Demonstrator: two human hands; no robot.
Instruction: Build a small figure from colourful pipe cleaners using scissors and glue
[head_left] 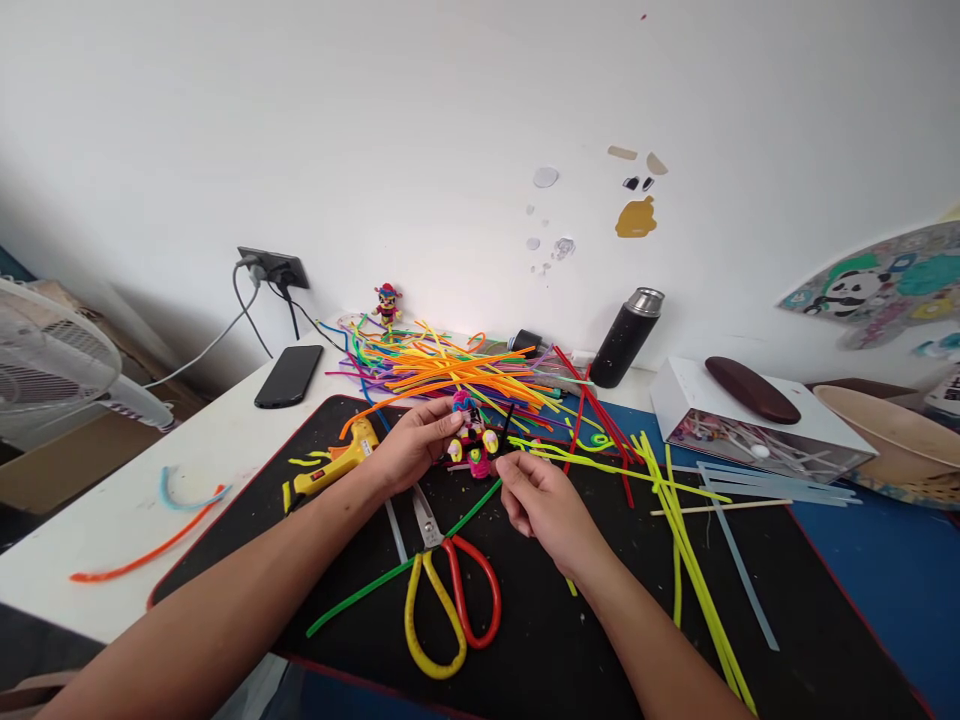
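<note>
My left hand (420, 440) is closed around a small pipe-cleaner doll (472, 437) in pink, yellow, white and black, tilted above the mat. Just right of the doll, my right hand (541, 500) pinches with thumb and forefinger, and a thin black strip (508, 428) rises from its fingertips. A green pipe cleaner (360, 597) runs diagonally up to the right fingers; whether they touch it I cannot tell. Below my hands lie scissors (435, 600) with one yellow and one red handle. Beside my left forearm rests a yellow glue gun (349, 458).
Behind my hands is a heap of coloured pipe cleaners (450, 365) with another doll (388, 303). Yellow-green pipe cleaners (694, 570) and clear glue sticks (742, 570) lie right. A phone (289, 376), black bottle (628, 338), white box (750, 400) and fan (60, 350) surround the black mat (555, 650).
</note>
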